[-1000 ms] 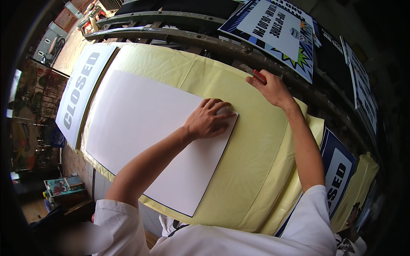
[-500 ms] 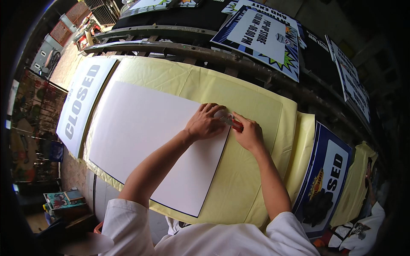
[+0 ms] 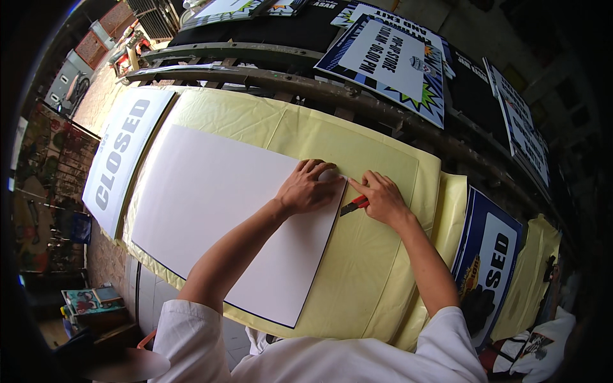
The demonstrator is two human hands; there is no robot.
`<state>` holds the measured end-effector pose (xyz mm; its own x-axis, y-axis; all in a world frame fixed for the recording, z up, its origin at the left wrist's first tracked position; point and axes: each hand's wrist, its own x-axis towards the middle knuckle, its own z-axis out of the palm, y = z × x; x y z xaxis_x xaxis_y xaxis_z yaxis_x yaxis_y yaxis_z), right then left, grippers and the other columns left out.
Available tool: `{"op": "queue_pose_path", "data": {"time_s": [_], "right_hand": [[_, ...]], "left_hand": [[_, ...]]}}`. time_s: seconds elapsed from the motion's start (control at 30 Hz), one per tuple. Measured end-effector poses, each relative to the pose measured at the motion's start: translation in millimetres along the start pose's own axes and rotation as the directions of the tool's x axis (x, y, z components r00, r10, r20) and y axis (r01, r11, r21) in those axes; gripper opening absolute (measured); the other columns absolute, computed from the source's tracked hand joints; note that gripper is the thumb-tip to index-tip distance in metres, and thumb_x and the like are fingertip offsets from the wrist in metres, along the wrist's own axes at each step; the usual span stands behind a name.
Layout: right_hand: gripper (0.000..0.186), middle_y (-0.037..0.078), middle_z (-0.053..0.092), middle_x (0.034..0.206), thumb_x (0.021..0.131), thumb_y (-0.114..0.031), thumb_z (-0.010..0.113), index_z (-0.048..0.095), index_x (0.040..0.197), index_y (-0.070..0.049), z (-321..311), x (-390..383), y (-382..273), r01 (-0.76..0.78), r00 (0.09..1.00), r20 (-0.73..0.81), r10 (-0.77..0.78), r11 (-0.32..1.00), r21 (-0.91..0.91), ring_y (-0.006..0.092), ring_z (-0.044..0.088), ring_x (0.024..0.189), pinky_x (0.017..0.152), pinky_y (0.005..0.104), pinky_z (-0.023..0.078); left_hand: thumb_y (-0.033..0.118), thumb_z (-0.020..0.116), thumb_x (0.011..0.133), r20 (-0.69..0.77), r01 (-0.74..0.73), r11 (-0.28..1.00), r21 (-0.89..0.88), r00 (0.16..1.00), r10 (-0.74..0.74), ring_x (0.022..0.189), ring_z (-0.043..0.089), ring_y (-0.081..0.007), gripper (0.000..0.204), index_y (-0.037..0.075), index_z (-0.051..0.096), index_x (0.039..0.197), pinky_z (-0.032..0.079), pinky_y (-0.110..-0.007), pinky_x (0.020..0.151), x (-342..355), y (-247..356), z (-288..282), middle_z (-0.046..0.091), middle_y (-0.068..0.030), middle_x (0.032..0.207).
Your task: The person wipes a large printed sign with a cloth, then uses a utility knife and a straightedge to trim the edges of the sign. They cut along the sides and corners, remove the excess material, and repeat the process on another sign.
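Note:
A large white rectangular board [image 3: 236, 204] with a thin dark edge lies flat in front of me on a yellow sheet [image 3: 367, 268]. My left hand [image 3: 310, 187] rests over its far right corner, fingers curled and drawn together at the edge; what lies between the fingertips is too small to make out. Just right of that corner, my right hand [image 3: 383, 196] grips a red utility knife [image 3: 361, 201] in its lower fingers. The dark blade points down-left over the yellow sheet. The right index finger reaches toward the board's corner, close to the left fingertips.
A printed white sign [image 3: 121, 163] lies left of the yellow sheet, and a blue-bordered sign [image 3: 488, 262] lies right. Beyond it, dark metal rails [image 3: 268, 75] run across, with stacked printed boards [image 3: 389, 60] behind. Another person's white sleeve [image 3: 543, 348] shows at lower right.
My right hand has moved slightly right and opened its index finger outward. The knife has turned from the corner, its blade now pointing down-left. My left hand stays at the corner.

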<state>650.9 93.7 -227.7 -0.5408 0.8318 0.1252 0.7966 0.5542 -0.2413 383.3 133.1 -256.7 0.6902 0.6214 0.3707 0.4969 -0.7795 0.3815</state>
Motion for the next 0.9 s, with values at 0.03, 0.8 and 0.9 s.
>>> {"op": "queue_pose_path", "data": {"time_s": [0.03, 0.8, 0.9], "right_hand": [[0.069, 0.008, 0.058, 0.100, 0.069, 0.005, 0.070, 0.071, 0.135, -0.016, 1.3, 0.9, -0.1, -0.002, 1.000, 0.001, 0.002, 1.000, -0.004, 0.0269, 0.062, 0.096, 0.086, 0.0412, 0.053], [0.050, 0.009, 0.055, 0.106, 0.077, -0.004, 0.074, 0.069, 0.127, -0.010, -6.6, -37.5, 6.7, -0.046, 0.996, 0.061, 0.062, 0.970, -0.237, 0.0281, 0.062, 0.101, 0.084, 0.0429, 0.054], [0.047, 0.010, 0.055, 0.107, 0.079, -0.009, 0.076, 0.069, 0.126, -0.009, -8.0, -61.8, -0.8, -0.097, 0.994, 0.038, 0.107, 0.976, -0.194, 0.0287, 0.063, 0.100, 0.082, 0.0438, 0.055]], "left_hand": [[0.024, 0.074, 0.080, 0.005, 0.002, 1.000, -0.004, 1.000, -0.002, 0.130, 0.051, -0.0344, 0.053, 0.024, 0.072, 0.133, 0.042, -0.049, 0.109, 0.4, 0.4, -0.5, 0.058, -0.0120, 0.141], [0.026, 0.074, 0.080, 0.009, -0.032, 0.999, -0.016, 0.999, 0.032, 0.130, 0.050, -0.0362, 0.059, 0.027, 0.068, 0.138, 0.040, -0.051, 0.110, 0.2, -2.8, 0.4, 0.055, -0.0125, 0.143], [0.026, 0.074, 0.080, 0.013, -0.032, 1.000, 0.001, 0.999, 0.031, 0.131, 0.050, -0.0361, 0.060, 0.027, 0.067, 0.139, 0.040, -0.051, 0.111, -0.9, -4.8, 1.2, 0.055, -0.0131, 0.143]]}}
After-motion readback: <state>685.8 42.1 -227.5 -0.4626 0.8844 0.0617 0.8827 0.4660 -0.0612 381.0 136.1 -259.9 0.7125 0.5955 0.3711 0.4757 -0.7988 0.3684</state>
